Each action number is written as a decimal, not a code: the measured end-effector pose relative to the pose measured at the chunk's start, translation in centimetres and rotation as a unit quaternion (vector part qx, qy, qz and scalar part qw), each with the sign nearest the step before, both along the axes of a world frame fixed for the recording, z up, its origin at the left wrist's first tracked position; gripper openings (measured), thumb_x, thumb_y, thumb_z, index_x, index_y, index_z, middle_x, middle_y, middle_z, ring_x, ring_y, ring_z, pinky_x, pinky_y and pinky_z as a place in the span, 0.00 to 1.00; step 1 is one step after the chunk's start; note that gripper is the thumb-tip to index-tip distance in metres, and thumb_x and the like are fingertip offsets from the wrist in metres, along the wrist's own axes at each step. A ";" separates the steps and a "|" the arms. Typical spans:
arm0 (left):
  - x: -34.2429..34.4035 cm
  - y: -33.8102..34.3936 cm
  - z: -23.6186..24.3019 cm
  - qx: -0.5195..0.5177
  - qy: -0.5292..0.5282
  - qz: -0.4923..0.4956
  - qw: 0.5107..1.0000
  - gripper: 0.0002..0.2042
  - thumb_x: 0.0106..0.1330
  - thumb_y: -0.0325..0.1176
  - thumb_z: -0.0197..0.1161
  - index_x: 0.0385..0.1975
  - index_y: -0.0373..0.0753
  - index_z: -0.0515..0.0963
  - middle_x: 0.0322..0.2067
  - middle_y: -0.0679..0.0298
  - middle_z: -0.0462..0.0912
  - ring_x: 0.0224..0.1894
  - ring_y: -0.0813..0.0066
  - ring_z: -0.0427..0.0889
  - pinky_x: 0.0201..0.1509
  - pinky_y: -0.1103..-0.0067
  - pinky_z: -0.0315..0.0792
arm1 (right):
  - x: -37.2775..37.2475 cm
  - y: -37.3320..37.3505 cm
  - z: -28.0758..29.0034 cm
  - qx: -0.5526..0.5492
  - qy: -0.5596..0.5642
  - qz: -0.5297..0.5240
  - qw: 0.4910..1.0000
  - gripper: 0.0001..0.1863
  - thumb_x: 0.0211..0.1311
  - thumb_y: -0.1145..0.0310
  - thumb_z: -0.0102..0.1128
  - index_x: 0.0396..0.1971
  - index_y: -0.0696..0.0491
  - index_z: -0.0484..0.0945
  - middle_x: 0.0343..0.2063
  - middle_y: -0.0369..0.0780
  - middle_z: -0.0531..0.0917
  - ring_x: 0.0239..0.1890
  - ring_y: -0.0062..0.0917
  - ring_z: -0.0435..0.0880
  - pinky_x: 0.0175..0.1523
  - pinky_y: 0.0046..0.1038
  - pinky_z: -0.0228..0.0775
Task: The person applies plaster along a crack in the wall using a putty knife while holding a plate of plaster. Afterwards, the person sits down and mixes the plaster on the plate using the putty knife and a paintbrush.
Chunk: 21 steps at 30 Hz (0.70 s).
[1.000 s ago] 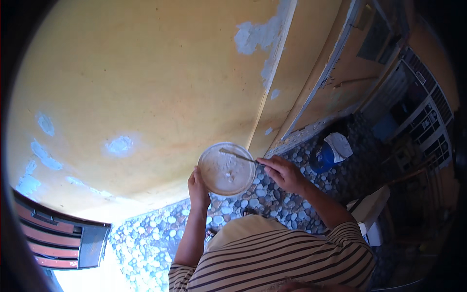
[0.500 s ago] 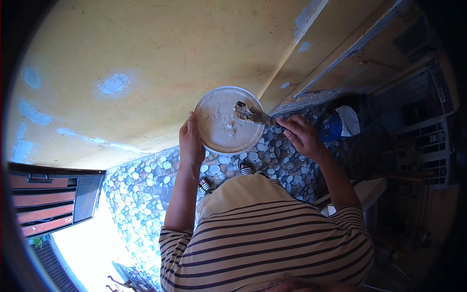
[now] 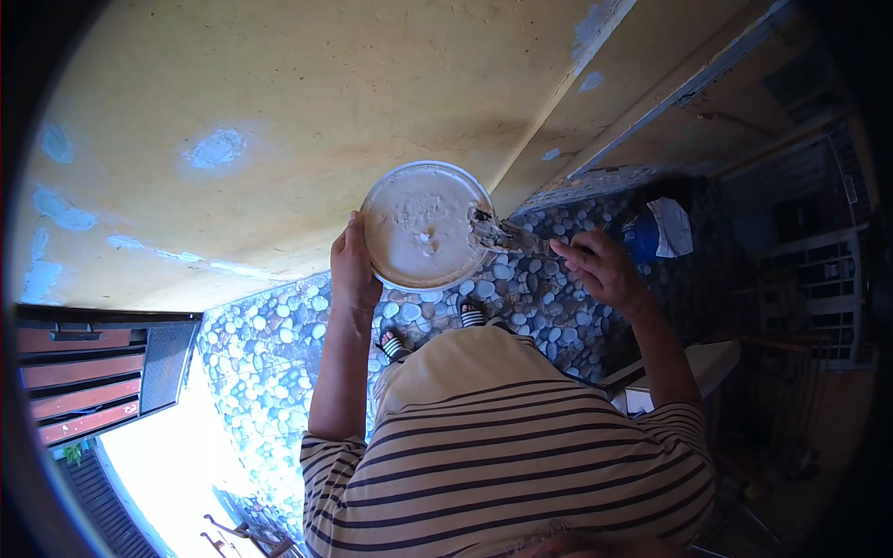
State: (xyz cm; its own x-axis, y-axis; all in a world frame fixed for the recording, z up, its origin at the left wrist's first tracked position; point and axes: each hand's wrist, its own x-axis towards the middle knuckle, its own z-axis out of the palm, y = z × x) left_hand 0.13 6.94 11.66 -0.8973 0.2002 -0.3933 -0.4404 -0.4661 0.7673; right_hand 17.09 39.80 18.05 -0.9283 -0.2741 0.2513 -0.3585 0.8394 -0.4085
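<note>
My left hand (image 3: 353, 270) grips the left rim of a round white bowl (image 3: 400, 191) filled with pale, thick paste. My right hand (image 3: 603, 270) holds the handle of a putty knife (image 3: 507, 237). Its paste-caked blade rests at the bowl's right rim. I hold both out in front of my striped shirt (image 3: 502, 465), close to a yellow wall (image 3: 307, 112).
The yellow wall carries several pale filled patches (image 3: 216, 149). A pebble-patterned floor (image 3: 270, 344) lies under my sandalled feet (image 3: 395, 346). A blue bucket with a white cloth (image 3: 656, 232) stands at the right. A white ledge (image 3: 693, 363) and a railing (image 3: 819, 279) sit further right.
The view has swung, so the bowl and hands sit higher and more central. The putty knife has moved from across the bowl's surface to its right rim.
</note>
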 end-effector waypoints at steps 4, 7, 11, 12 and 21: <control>-0.4 -0.3 -0.9 -0.006 0.008 -0.001 1.000 0.22 0.78 0.42 0.48 0.51 0.23 0.73 0.45 0.53 0.82 0.45 0.68 0.83 0.49 0.75 0.79 | 0.7 0.3 0.4 -0.006 0.014 0.003 1.000 0.27 0.58 0.76 0.64 0.60 0.45 0.78 0.36 0.39 0.74 0.37 0.32 0.75 0.42 0.31 0.73; -0.4 -0.5 -1.0 -0.010 0.021 0.000 1.000 0.22 0.78 0.42 0.47 0.51 0.24 0.73 0.46 0.52 0.82 0.46 0.69 0.83 0.50 0.75 0.78 | 1.1 0.4 0.7 0.027 0.028 0.003 0.999 0.25 0.59 0.75 0.63 0.58 0.46 0.78 0.36 0.39 0.74 0.37 0.32 0.75 0.41 0.31 0.72; -0.3 -0.7 -1.1 -0.026 0.044 0.006 0.999 0.22 0.78 0.42 0.46 0.51 0.24 0.73 0.46 0.53 0.81 0.46 0.69 0.83 0.51 0.76 0.78 | 1.8 0.9 1.2 0.021 0.030 0.003 0.999 0.25 0.60 0.75 0.62 0.59 0.48 0.78 0.36 0.40 0.74 0.36 0.32 0.75 0.40 0.30 0.72; -0.2 -0.7 -1.0 -0.037 0.055 0.006 0.998 0.22 0.79 0.43 0.45 0.51 0.24 0.73 0.46 0.53 0.81 0.46 0.69 0.83 0.51 0.76 0.78 | 2.0 0.9 1.4 0.013 0.032 0.003 0.999 0.25 0.61 0.75 0.62 0.60 0.49 0.77 0.36 0.40 0.75 0.35 0.31 0.76 0.40 0.29 0.72; 0.5 0.0 -1.4 -0.046 0.064 0.032 0.996 0.23 0.79 0.46 0.44 0.43 0.28 0.77 0.39 0.61 0.83 0.39 0.80 0.78 0.45 0.81 0.73 | 1.2 -4.2 4.4 -0.182 -0.070 -0.137 0.971 0.20 0.71 0.74 0.52 0.61 0.55 0.74 0.29 0.42 0.80 0.28 0.20 0.75 0.37 0.24 0.70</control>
State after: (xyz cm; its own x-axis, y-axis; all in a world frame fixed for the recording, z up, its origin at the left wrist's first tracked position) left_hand 0.59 6.97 10.22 -0.9512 0.1093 -0.2887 -0.3075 -0.4158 0.8559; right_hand 18.28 35.64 22.43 -0.9859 0.0716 0.1516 -0.0617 0.6857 -0.7253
